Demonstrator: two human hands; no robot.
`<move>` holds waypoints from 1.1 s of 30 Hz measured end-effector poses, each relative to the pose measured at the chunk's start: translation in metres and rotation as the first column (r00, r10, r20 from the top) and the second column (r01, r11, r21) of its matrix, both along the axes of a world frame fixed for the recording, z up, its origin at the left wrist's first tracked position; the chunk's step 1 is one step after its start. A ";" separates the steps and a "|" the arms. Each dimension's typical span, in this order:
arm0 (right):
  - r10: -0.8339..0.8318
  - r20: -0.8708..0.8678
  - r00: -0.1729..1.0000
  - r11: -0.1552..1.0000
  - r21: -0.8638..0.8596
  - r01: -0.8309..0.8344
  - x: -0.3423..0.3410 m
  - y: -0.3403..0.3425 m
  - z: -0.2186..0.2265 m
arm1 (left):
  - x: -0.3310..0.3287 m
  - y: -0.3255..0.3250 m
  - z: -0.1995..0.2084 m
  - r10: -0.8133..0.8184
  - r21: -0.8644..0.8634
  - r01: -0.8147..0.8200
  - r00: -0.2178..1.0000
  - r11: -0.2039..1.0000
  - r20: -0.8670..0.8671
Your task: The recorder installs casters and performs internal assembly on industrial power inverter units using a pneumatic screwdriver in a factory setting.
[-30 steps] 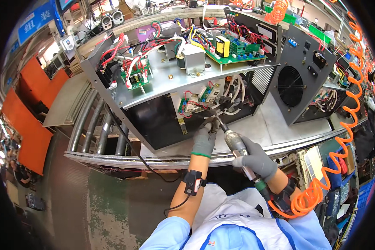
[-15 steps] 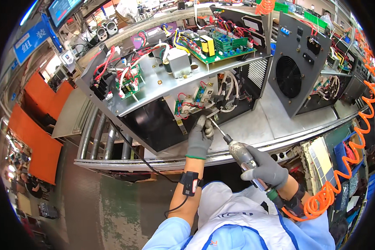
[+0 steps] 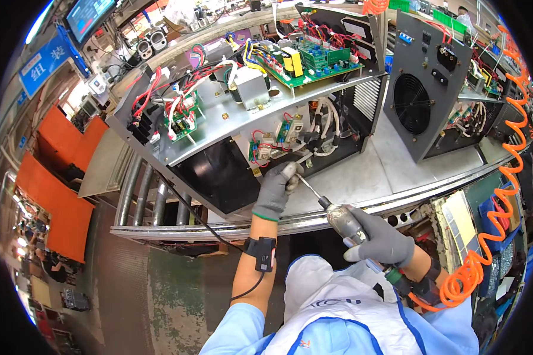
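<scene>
My right hand (image 3: 385, 238), in a grey glove, is wrapped round a pneumatic screwdriver (image 3: 344, 221) with a long thin bit. The bit slants up and left, its tip beside the fingertips of my left hand (image 3: 276, 188). That hand, gloved too, is closed in a pinch at the lower front of an open machine chassis (image 3: 204, 142); whatever it holds is hidden by the fingers. Just above it sit small green circuit boards (image 3: 285, 131) with red wires. White cables (image 3: 326, 133) loop to their right inside the lower bay.
On the chassis's upper shelf stand a large green circuit board (image 3: 323, 74) and a metal-cased transformer (image 3: 252, 89). A second chassis with a round fan grille (image 3: 411, 99) stands to the right. An orange coiled air hose (image 3: 511, 171) hangs at the right. Metal rollers (image 3: 142, 189) line the left.
My left hand has shifted slightly left and down, staying pinched close to the bit tip. The screwdriver and my right hand have barely moved.
</scene>
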State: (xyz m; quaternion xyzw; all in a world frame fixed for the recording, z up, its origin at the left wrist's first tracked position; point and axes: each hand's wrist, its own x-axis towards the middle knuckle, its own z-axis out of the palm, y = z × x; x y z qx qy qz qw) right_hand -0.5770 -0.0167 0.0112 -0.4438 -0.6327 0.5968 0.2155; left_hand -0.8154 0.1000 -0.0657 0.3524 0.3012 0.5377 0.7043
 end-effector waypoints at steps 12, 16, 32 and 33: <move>-0.002 0.410 0.912 0.971 0.217 -0.096 0.000 -0.005 -0.012 | -0.004 -0.008 0.013 -0.019 0.006 0.026 0.845 1.000 -0.534; -0.002 -0.061 0.998 0.986 0.163 0.012 -0.001 0.000 -0.023 | 0.002 -0.012 0.007 0.005 -0.057 -0.010 0.996 0.998 -0.091; -0.191 -0.452 0.871 0.966 -0.246 0.084 0.007 -0.007 -0.023 | 0.009 0.031 0.032 0.592 0.718 -0.446 -0.408 0.535 -0.695; -0.195 -0.452 0.870 0.967 -0.238 0.093 0.008 -0.008 -0.024 | 0.011 0.030 0.030 0.581 0.709 -0.457 -0.409 0.537 -0.704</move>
